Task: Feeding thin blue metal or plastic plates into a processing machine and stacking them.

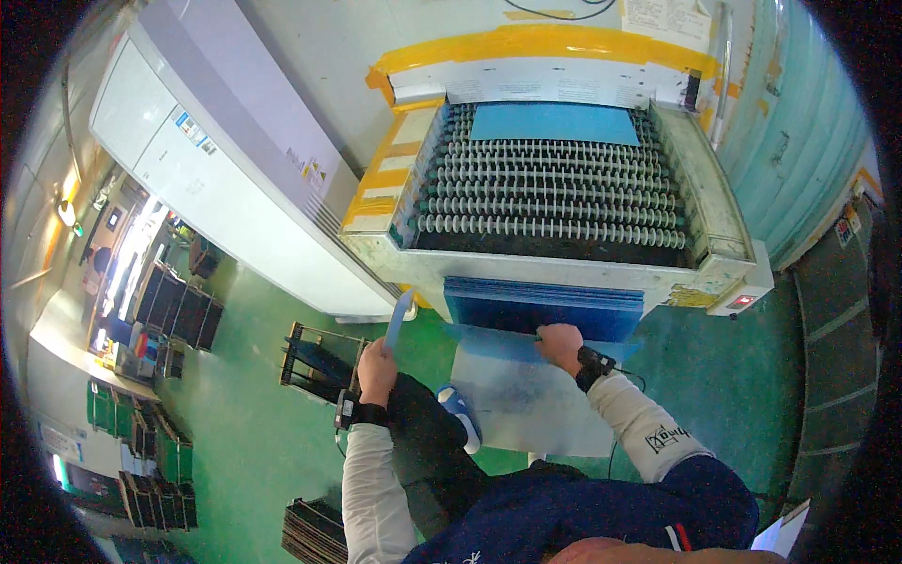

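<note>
Blue sheets filled your view: your left hand (377, 362) pinched one thin blue sheet (398, 318) by its lower edge, holding it upright and edge-on above the green floor (254, 423), just left of the machine. Your left grip was pressed together on that sheet, thumb and fingers closed around it.

Your right hand (561, 344) lay on the stack (545, 310) of blue sheets sitting under the conveyor's front lip. Its fingers were curled over the near edge of the top sheet, touching it; whether that grip actually clamped the sheet or only rested on it, you could not tell from this view.

Below your right hand a pale, scuffed board (531, 404) sloped down toward you, with the stack at its upper end. Above, the roller conveyor (554, 202) carried another blue sheet (554, 123) lying flat at its far end, well apart from both hands.

Your blue shoe (460, 414) sat between your forearms. A dark rack (315, 362) stood on the floor just left of your left hand, and a white cabinet (225, 160) ran alongside the machine's left.
</note>
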Demonstrator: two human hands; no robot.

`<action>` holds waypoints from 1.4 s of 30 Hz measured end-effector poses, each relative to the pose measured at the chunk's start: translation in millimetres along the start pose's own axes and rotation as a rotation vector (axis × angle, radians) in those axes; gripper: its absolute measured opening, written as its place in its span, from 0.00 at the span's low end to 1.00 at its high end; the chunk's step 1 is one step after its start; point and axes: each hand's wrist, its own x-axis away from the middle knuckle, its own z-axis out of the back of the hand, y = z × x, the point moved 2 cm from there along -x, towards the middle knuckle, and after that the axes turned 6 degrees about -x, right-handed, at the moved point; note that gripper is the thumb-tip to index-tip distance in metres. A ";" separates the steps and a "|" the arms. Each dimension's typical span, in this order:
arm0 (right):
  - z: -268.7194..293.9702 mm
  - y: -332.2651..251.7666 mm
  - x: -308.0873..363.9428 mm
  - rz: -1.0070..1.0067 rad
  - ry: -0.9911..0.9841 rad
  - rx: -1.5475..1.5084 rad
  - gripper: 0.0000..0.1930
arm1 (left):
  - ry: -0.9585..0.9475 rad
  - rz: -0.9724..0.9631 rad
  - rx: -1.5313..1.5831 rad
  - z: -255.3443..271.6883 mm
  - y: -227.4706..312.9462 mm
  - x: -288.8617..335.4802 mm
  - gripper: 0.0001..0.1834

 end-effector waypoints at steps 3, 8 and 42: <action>-17.9 -11.5 26.9 0.008 -0.012 -0.008 0.11 | 0.041 -0.013 0.007 -0.1 -1.9 0.8 0.15; -15.4 -20.9 62.8 0.047 0.084 -0.046 0.09 | 0.070 -0.019 0.006 0.9 4.6 1.9 0.14; 73.7 117.1 -2.8 -0.031 0.669 -0.984 0.16 | 0.091 -0.054 0.029 3.4 -10.0 3.9 0.14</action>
